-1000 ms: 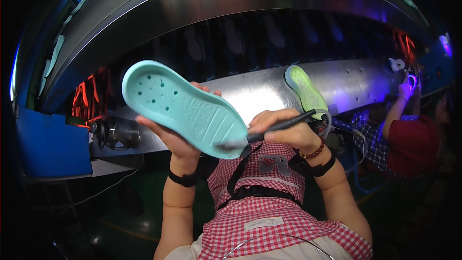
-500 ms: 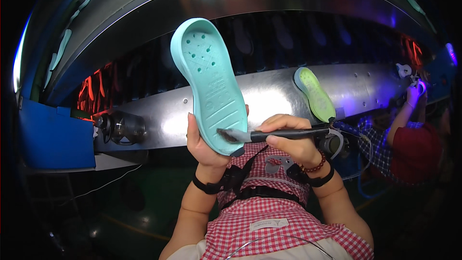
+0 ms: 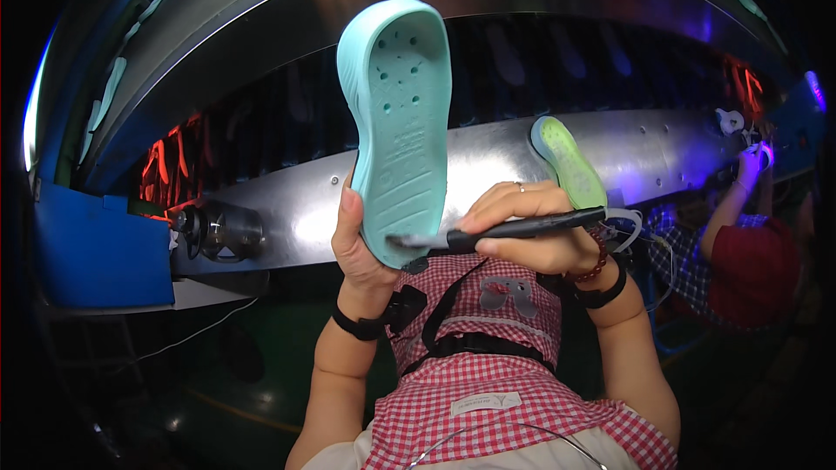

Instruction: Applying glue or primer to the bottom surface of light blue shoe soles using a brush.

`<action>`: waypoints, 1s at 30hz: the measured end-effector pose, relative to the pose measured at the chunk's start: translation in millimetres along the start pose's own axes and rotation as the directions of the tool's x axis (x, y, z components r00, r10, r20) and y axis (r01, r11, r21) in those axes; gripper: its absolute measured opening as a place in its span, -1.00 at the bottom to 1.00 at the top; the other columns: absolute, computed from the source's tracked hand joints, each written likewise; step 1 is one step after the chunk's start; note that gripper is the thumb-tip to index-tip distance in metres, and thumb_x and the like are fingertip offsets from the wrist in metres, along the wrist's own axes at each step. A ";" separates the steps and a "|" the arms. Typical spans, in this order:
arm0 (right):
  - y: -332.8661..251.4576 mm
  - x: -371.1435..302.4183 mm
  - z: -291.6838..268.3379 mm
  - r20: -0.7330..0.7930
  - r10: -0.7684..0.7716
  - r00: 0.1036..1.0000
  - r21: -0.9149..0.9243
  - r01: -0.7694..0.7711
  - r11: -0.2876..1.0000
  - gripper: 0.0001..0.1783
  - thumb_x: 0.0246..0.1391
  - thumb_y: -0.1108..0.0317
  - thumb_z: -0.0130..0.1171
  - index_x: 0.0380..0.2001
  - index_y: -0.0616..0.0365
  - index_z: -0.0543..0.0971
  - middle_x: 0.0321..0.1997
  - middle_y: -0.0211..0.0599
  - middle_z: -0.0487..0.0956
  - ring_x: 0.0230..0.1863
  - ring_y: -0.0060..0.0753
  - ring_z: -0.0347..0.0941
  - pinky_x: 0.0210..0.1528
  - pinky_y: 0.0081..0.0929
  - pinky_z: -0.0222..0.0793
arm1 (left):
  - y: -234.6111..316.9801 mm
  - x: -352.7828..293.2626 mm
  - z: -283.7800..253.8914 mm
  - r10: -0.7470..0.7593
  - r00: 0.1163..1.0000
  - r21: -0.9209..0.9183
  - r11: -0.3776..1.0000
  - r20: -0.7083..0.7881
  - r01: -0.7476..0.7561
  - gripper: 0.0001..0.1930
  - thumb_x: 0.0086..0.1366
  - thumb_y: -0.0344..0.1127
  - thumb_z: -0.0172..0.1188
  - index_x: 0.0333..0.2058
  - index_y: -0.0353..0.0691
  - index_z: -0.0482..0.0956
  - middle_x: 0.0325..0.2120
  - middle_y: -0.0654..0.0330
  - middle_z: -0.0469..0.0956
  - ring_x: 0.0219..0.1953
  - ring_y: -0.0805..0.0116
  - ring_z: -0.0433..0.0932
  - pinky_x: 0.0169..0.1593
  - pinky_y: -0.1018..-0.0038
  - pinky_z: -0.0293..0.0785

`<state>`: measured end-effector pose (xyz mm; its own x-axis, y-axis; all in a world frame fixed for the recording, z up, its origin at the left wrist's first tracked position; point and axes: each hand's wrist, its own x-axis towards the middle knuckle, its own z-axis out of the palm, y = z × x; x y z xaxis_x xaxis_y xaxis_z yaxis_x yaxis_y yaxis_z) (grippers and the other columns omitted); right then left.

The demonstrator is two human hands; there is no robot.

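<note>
Raised and turned more upright in the head view since the earlier frame, the turquoise sole [image 3: 405,135] has been brought round so that more of its left side wall is shown; the brush [image 3: 522,228] has been kept at its lower end. By the left hand [image 3: 361,263] the sole is gripped at that end, the thumb laid along the edge, and it is seen held up against the metal ledge [image 3: 292,209]. By the right hand [image 3: 562,254] the brush handle is held in closed fingers, its blurred bristles apparently laid on the inner face.

Brushing is judged to be under way at the lower end; how much of the face has been covered, and how much is left, cannot be told. The lime-green sole [image 3: 570,167] is left lying on the ledge, touched by neither hand; whether it has been brushed cannot be told.

Counted are one turquoise sole, with six holes made out in its upper part, one lime-green sole, one brush, two hands, one beaded bracelet [image 3: 594,259] at the right wrist and one glass vessel [image 3: 228,232]. At far right one co-worker [image 3: 751,270] is seen
</note>
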<state>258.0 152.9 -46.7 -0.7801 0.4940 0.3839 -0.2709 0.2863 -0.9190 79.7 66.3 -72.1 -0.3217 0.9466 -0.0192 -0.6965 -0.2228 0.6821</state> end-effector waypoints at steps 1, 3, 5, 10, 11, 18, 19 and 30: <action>1.4 -0.7 1.8 0.026 -0.019 0.999 -0.037 0.020 0.999 -0.79 -0.22 0.53 0.22 -0.38 0.25 0.56 -0.36 -0.19 0.56 -0.33 -0.36 0.50 -0.23 -0.54 0.39 | 2.6 0.3 -1.8 -0.015 1.000 -0.041 0.999 0.023 0.016 -0.33 0.20 0.15 -0.21 0.12 -0.27 0.12 0.02 -0.08 0.27 -0.01 -0.06 0.35 0.07 0.03 0.25; 2.8 -3.4 3.8 0.075 -0.049 0.996 -0.046 0.053 0.998 -0.80 -0.22 0.53 0.22 -0.39 0.25 0.56 -0.37 -0.20 0.57 -0.33 -0.34 0.50 -0.22 -0.51 0.39 | 7.5 5.1 0.1 -0.062 0.993 -0.136 0.988 0.097 0.075 -0.33 0.20 0.17 -0.22 0.11 -0.26 0.15 0.04 -0.09 0.25 0.01 -0.06 0.33 0.08 0.02 0.23; 2.4 -12.6 9.2 0.137 -0.097 0.986 0.029 0.094 0.995 -0.80 -0.23 0.51 0.24 -0.40 0.24 0.56 -0.38 -0.20 0.57 -0.32 -0.31 0.51 -0.20 -0.47 0.39 | 8.5 7.0 2.1 -0.105 0.982 -0.261 0.955 0.160 0.144 -0.34 0.21 0.16 -0.23 0.11 -0.26 0.15 0.04 -0.09 0.24 0.01 -0.06 0.33 0.08 0.02 0.23; -8.5 -5.5 -9.6 0.159 -0.136 0.978 -0.155 0.161 0.975 -0.83 -0.16 0.50 0.20 -0.39 0.22 0.55 -0.33 -0.24 0.58 -0.28 -0.29 0.51 -0.20 -0.44 0.40 | 16.0 9.8 -5.6 -0.406 0.878 -0.182 0.871 0.254 0.456 -0.44 0.23 -0.08 -0.11 0.07 -0.40 0.17 -0.04 -0.09 0.34 -0.04 0.11 0.41 0.06 0.25 0.32; -1.4 -3.5 -11.9 0.262 -0.095 0.960 -0.086 0.121 0.989 -0.81 -0.15 0.49 0.18 -0.36 0.19 0.54 -0.31 -0.25 0.57 -0.28 -0.29 0.51 -0.21 -0.45 0.39 | 19.5 9.7 7.4 -0.502 0.843 -0.116 0.842 0.192 0.528 -0.48 0.22 -0.18 -0.07 0.06 -0.43 0.19 -0.08 -0.07 0.38 -0.07 0.18 0.44 0.02 0.32 0.36; -14.0 1.7 -29.3 0.497 -0.076 0.865 -0.176 0.186 0.967 -0.75 -0.17 0.51 0.13 -0.30 0.18 0.53 -0.24 -0.18 0.55 -0.21 -0.22 0.50 -0.18 -0.42 0.41 | 22.6 8.0 7.3 -0.654 0.749 0.165 0.754 0.104 0.636 -0.49 0.20 -0.24 0.01 0.05 -0.44 0.20 -0.10 -0.04 0.39 -0.13 0.30 0.47 -0.06 0.47 0.42; -1.8 -0.9 -27.2 0.503 -0.134 0.854 -0.128 0.227 0.965 -0.73 -0.19 0.50 0.11 -0.30 0.15 0.53 -0.22 -0.21 0.55 -0.23 -0.24 0.51 -0.23 -0.43 0.42 | 22.7 5.1 9.1 -0.673 0.735 0.200 0.734 0.081 0.649 -0.49 0.20 -0.24 0.01 0.05 -0.44 0.20 -0.10 -0.04 0.40 -0.14 0.30 0.48 -0.07 0.48 0.44; -18.0 -6.6 -39.8 0.652 0.171 0.738 -0.526 0.279 0.803 -0.75 -0.14 0.41 0.04 -0.29 0.09 0.53 -0.19 -0.33 0.55 -0.28 -0.31 0.52 -0.36 -0.48 0.41 | 26.9 -4.7 -6.2 -0.705 0.709 0.277 0.684 0.013 0.675 -0.51 0.22 -0.24 -0.01 0.05 -0.43 0.20 -0.12 -0.05 0.39 -0.18 0.30 0.50 -0.14 0.50 0.50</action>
<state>290.5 177.2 -29.1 -0.9902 -0.1219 0.0674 -0.1382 0.7997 -0.5843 58.5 54.4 -58.1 0.2711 0.8315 -0.4849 -0.5159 0.5509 0.6560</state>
